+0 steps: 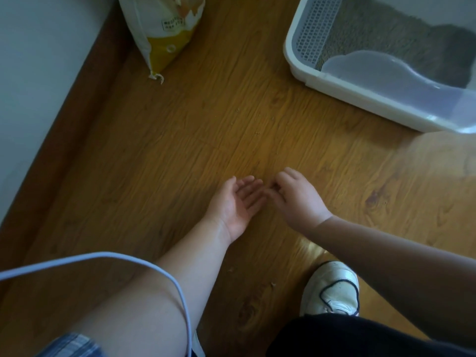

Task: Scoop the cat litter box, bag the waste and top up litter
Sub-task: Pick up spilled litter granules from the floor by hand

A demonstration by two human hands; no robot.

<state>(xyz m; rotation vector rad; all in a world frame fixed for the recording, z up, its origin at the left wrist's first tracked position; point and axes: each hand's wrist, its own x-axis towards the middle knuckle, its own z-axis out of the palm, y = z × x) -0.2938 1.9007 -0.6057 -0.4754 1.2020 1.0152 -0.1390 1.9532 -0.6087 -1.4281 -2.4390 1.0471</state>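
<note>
The white litter box [304,70] stands on the wooden floor at the upper right, with grey-brown litter [381,29] inside, a perforated grid [314,24] on its left wall and a translucent front shield [401,81]. A white and yellow litter bag [164,29] stands at the top centre. Low over the floor in the middle, my left hand [239,204] lies palm up and cupped. My right hand [296,197] is palm down beside it, its fingertips pinched together at the left hand's fingertips. Whether it pinches a granule is too small to tell.
Small litter crumbs [257,132] are scattered on the floor between the hands and the box, and more crumbs [231,269] lie near my white shoe [332,289]. A grey wall with a brown skirting [77,112] runs along the left. A pale cable [103,256] loops over my arm.
</note>
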